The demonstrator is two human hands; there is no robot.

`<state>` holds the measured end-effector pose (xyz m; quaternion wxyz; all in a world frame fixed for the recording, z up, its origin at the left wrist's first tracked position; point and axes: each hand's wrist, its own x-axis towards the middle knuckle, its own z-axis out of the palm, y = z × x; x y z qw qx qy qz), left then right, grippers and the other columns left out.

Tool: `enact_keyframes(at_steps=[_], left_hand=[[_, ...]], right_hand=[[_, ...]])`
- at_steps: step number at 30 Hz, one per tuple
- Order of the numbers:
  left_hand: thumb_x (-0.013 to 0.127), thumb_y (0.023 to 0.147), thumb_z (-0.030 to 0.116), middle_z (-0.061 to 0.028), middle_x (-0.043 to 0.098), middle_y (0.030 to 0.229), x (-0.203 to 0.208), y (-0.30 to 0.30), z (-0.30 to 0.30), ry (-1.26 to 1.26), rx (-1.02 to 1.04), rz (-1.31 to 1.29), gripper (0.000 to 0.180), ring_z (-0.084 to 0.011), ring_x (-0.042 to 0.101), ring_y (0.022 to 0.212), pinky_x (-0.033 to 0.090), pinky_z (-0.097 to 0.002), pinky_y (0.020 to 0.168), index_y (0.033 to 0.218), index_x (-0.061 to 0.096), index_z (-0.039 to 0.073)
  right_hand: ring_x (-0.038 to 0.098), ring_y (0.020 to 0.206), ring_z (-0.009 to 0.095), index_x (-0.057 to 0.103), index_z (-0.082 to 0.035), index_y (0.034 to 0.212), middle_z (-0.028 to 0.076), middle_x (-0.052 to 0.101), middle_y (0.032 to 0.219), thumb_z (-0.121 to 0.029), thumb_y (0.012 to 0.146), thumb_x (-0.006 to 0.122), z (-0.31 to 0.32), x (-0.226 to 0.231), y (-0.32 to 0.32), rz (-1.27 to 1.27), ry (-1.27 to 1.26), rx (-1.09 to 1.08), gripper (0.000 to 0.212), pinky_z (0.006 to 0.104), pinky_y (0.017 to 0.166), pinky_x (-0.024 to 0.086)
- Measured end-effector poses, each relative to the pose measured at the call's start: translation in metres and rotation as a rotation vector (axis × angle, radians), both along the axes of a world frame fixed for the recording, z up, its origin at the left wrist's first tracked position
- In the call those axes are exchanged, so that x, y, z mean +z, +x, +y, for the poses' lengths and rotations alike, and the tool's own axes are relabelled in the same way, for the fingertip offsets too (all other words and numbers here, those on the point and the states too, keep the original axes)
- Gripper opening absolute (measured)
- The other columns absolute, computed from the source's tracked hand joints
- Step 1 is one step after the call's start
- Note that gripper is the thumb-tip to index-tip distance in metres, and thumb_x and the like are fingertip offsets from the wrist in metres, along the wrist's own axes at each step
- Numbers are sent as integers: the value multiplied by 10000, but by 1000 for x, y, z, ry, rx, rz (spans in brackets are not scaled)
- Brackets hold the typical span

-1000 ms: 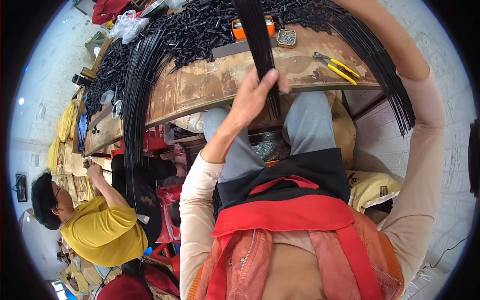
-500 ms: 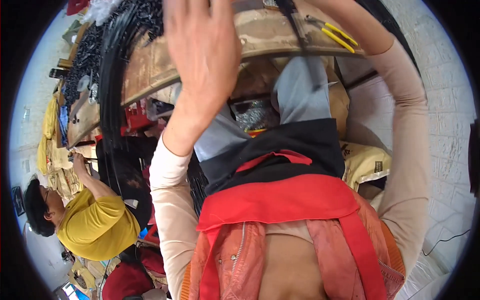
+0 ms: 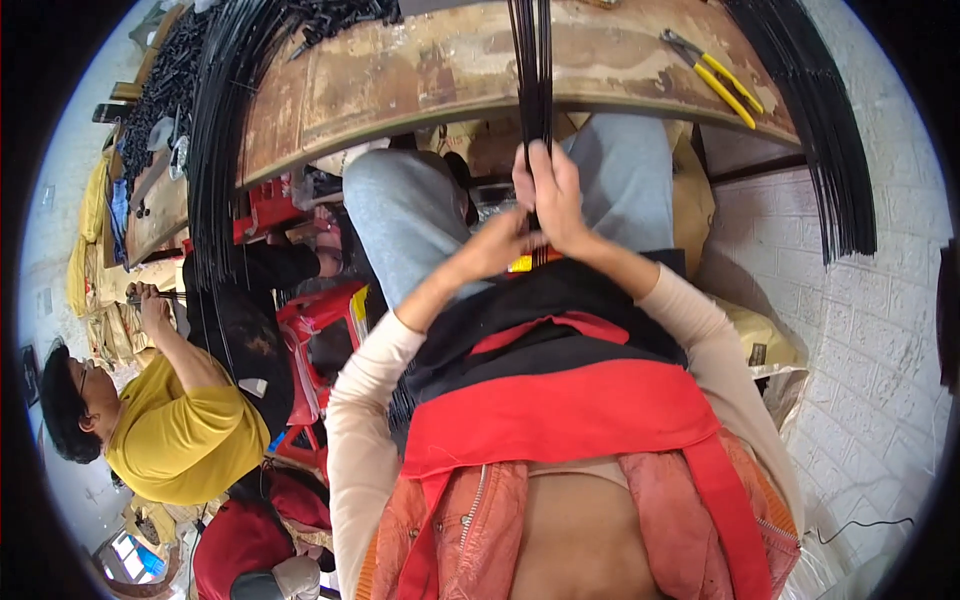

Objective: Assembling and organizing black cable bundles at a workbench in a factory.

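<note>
A bundle of thin black strands (image 3: 532, 75) runs from the wooden table down between my knees. My right hand (image 3: 558, 200) is closed round the bundle just below the table edge. Lower down, my left hand (image 3: 497, 244) has its fingers curled at the bundle's near end, partly hidden by my right hand and slightly blurred. Yellow-handled pliers (image 3: 715, 78) lie with handles parted on the right of the table, apart from both hands.
More black strands hang over the wooden table (image 3: 400, 88) at its left (image 3: 215, 150) and right (image 3: 830, 150) ends. Small black parts (image 3: 330, 22) are heaped at the back left. A co-worker in a yellow top (image 3: 180, 430) sits at left near a red stool (image 3: 325, 320). A white brick wall (image 3: 800, 300) stands at right.
Both hands have come down from above the table and together in front of my lap. The black bundle, blurred at the right before, is now upright between them.
</note>
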<state>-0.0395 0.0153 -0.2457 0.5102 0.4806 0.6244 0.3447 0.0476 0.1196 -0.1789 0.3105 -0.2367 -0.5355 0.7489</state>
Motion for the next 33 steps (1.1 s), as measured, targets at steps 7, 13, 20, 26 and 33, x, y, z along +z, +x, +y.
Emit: enact_keyframes(at_steps=[7,13,20,26,33], left_hand=[[689,878,176,-241,664,994,62,-6,-15,14,-4,26,399,-334,660,933,501,-399,797,1175,562,-59],[602,936,187,-133,706,900,153,-112,18,118,-38,296,225,-177,672,798,508,-328,684,1059,668,10],[600,868,80,-55,604,838,183,-240,151,645,471,1473,143,-227,615,832,493,-340,639,972,690,119],[606,791,91,-28,554,925,184,-296,228,639,147,1974,162,-217,576,927,491,-336,755,949,642,103],[539,846,55,-150,608,841,198,-292,181,500,450,1449,109,-355,607,850,484,-421,745,936,513,-1]], right_hand=[[563,724,130,519,-12,1050,54,571,813,-210,1004,481,5,18,9,0,-10,197,207,269,680,462],[599,851,145,497,7,1152,84,598,972,-182,961,567,33,60,-11,34,52,97,278,294,818,484],[506,694,68,512,-17,1125,17,535,814,-94,938,579,24,42,-21,13,-82,140,213,221,658,417],[527,671,70,548,-7,1104,28,573,805,-99,951,576,32,35,-33,-5,-111,169,180,233,618,450],[490,680,73,532,-22,1084,9,519,761,-99,959,551,36,39,-31,-29,-114,186,148,223,645,405]])
